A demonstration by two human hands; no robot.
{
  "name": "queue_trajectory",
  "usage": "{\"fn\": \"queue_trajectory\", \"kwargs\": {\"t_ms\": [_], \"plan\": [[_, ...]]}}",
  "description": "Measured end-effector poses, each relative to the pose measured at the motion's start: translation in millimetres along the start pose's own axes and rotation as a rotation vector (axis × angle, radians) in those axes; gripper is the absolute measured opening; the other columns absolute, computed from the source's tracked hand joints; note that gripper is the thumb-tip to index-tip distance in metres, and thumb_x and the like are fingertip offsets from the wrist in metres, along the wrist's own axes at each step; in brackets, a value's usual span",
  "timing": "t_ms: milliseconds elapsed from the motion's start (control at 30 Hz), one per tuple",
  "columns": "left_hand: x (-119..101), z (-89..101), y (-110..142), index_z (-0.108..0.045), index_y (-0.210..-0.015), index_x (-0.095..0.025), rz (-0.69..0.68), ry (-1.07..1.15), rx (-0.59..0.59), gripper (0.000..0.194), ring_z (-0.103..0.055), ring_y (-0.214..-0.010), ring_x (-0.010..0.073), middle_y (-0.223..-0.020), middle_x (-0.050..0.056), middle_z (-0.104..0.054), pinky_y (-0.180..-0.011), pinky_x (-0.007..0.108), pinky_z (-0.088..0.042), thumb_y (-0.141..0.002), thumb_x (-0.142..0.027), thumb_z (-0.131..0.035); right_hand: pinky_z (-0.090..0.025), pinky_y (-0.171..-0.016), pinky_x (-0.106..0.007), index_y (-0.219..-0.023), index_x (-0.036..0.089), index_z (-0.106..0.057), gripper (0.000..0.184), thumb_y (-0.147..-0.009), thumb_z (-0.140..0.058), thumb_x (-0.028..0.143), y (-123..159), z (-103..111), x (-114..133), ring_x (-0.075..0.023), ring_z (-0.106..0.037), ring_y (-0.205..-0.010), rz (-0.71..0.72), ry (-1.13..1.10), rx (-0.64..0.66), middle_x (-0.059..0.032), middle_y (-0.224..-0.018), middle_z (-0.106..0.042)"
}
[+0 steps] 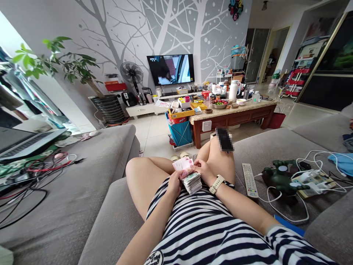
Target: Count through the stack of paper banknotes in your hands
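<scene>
Pinkish-red banknotes (183, 166) are held between my two hands above my lap. My left hand (175, 182) pinches their lower left side, its fingers closed. On the right edge, my right hand (204, 170) grips the same notes, with a pale watch on that wrist. Just below them, a thick stack of greenish banknotes (192, 184) rests on my striped clothing, close against both hands. How many pink notes there are, I cannot tell. A dark phone-like object (224, 140), partly pixelated, lies on my right knee.
To my right on the grey sofa (264, 143) lie a remote control (249, 180), a dark green figure (281, 178) and white cables. Tangled cables (35, 176) and a laptop (24, 141) are at left. Ahead stands a crowded wooden table (234, 119) beside a blue bin (179, 132).
</scene>
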State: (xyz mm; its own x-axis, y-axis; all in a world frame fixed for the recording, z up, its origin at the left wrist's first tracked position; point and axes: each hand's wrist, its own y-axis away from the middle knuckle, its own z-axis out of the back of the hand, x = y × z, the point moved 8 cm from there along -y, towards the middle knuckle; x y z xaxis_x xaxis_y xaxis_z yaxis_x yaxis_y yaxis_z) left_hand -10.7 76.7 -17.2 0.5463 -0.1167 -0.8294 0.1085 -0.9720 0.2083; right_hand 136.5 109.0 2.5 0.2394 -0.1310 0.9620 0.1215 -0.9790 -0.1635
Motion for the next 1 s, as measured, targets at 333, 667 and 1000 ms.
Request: {"fn": "queue_trajectory", "kwargs": {"t_ms": [333,667,1000], "plan": [[4.1,4.4,-2.9,-0.072,-0.092,-0.008,0.012,0.035,-0.051,0.021,-0.072,-0.089,0.0269,-0.09,0.015,-0.076,-0.084,0.038,-0.057,-0.079,-0.014,-0.056,-0.036,-0.058,-0.027,-0.066,0.018,-0.054,0.034,-0.073,-0.07,0.047,-0.6,3.6,2.0,-0.0133,-0.046,-0.058,0.052,0.104,-0.033,0.0018,-0.06,-0.052],[3.1,9.5,-1.4,-0.07,-0.094,-0.008,0.056,0.112,-0.147,0.021,-0.073,-0.085,0.0254,-0.089,0.015,-0.076,-0.081,0.036,-0.059,-0.085,-0.016,-0.052,-0.038,-0.058,-0.026,-0.073,0.017,-0.06,0.027,-0.073,-0.071,0.042,0.8,-1.0,-2.0,-0.0137,-0.051,-0.058,0.027,-0.025,0.019,0.0008,-0.064,-0.059],[5.2,9.2,-4.5,-0.07,-0.095,-0.008,0.047,0.088,-0.11,0.023,-0.072,-0.087,0.0244,-0.092,0.014,-0.076,-0.084,0.035,-0.058,-0.085,-0.016,-0.052,-0.041,-0.059,-0.027,-0.073,0.018,-0.06,0.029,-0.073,-0.071,0.045,2.3,-3.6,-0.9,-0.0151,-0.054,-0.06,0.007,-0.026,0.029,0.0001,-0.063,-0.061]]}}
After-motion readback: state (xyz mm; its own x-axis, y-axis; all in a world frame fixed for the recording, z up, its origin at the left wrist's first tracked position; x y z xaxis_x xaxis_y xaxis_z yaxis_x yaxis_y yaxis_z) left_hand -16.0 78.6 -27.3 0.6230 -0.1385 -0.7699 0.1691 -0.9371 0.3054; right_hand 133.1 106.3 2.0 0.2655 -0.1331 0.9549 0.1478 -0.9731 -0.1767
